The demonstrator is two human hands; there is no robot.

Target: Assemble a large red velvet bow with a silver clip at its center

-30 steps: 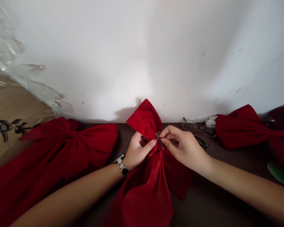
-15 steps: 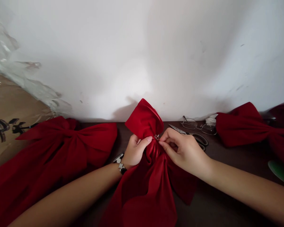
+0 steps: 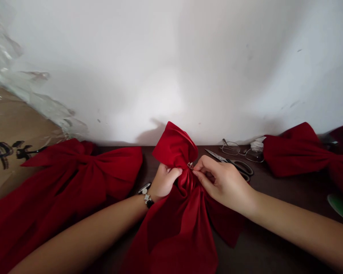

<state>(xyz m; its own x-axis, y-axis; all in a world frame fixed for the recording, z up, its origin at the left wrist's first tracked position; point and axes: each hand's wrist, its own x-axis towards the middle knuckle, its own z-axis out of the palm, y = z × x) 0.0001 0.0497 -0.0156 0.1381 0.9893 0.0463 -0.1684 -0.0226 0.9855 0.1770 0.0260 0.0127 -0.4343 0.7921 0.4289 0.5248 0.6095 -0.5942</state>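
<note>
Head view, looking forward and down at a dark bench (image 3: 263,205) set against a white wall (image 3: 171,64). At lower centre of the frame we see a large red bow (image 3: 174,148) of soft cloth, its upper loop rising toward the wall and its lower folds spreading past the bottom edge. Its middle is bunched into tight pleats, and a small metal clip (image 3: 190,165) sits on this bunched cloth. We note the left hand (image 3: 165,180) clenched around the pleats, just left of and below the clip, its fingers (image 3: 174,173) curled into the cloth. The right hand (image 3: 223,182) comes in from the right, its thumb and first finger pinched on the cloth at the clip; whether they touch the metal itself we cannot tell. A beaded bracelet (image 3: 146,198) circles the left wrist.

Just beyond the right hand, we see scissors (image 3: 241,166) lying on the bench with their blades pointing left, and behind them a pair of glasses (image 3: 240,151). Two more red bows lie on either side: one (image 3: 74,167) at left, partly on brown cardboard (image 3: 14,121) marked with black characters, and one (image 3: 300,156) at right. A green object (image 3: 341,207) shows at the right edge, and clear plastic (image 3: 5,49) hangs at upper left.
</note>
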